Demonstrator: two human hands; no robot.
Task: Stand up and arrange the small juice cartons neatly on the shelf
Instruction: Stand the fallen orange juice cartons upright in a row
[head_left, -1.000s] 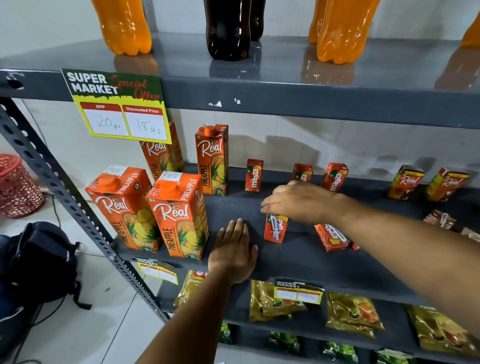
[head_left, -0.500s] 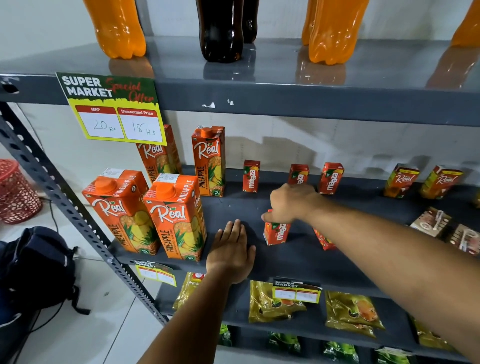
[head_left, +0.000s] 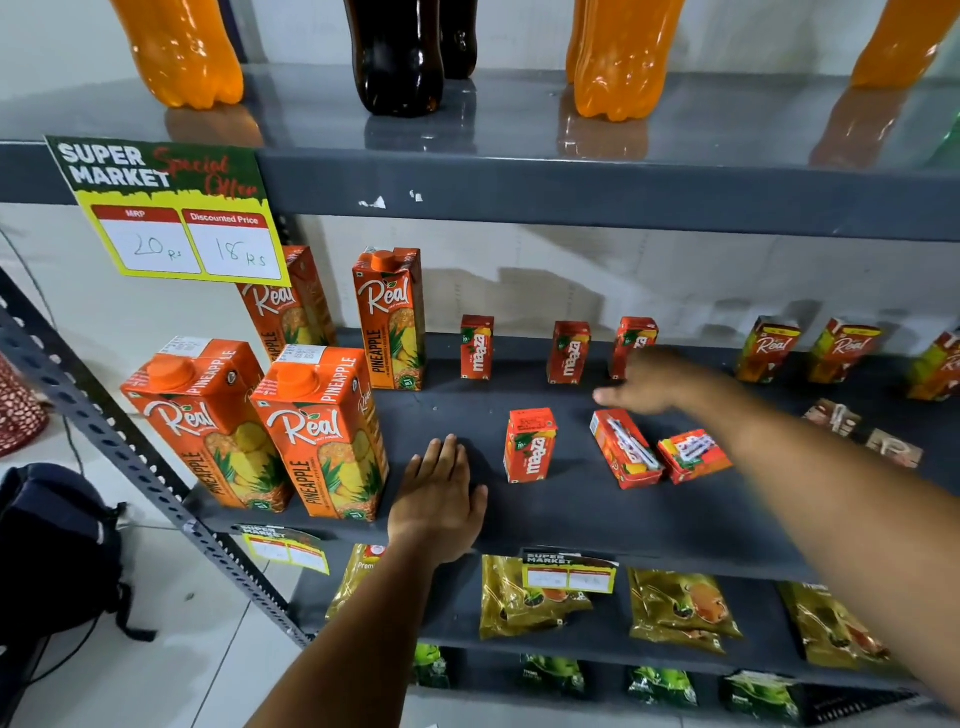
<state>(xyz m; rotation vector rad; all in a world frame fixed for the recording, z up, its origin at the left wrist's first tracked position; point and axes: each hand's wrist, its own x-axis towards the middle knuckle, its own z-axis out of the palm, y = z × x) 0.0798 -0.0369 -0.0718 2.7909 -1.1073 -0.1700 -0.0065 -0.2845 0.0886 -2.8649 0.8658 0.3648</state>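
While three small Maaza cartons stand upright along the back edge of the middle shelf (head_left: 675, 525) — back-left carton (head_left: 477, 347), back-middle carton (head_left: 569, 352), back-right carton (head_left: 632, 343) — with a fourth, the front upright carton (head_left: 530, 445), standing alone nearer the front edge, judged roughly halfway done with the red cartons. Still flat on their sides just right of that front one: lying carton with the straw up (head_left: 626, 449), and touching its right end, tilted lying carton (head_left: 693, 454). Further toward the right end of the shelf, two brownish flat cartons (head_left: 862, 434) also down, too blurred to name; behind them, green-and-orange Real small cartons (head_left: 808, 349) upright near the back edge, the rightmost cut off by the frame.

Right hand (head_left: 652, 384) stretched over the shelf, fingers spread and loose, clamped on nothing, hovering just behind the straw-up carton and in front of the back-right one; contact with either not certain through the motion blur. Left hand (head_left: 441, 499) pressed flat, palm down and fingers together, on the front edge of the shelf, beside the large pineapple cartons (head_left: 260, 426) at the left end, holding nothing.

Left to do, by judgement: lift the two lying red cartons, probably the two brown ones too, then draw the lone front carton into line with the rest, evenly spaced and labels forward.
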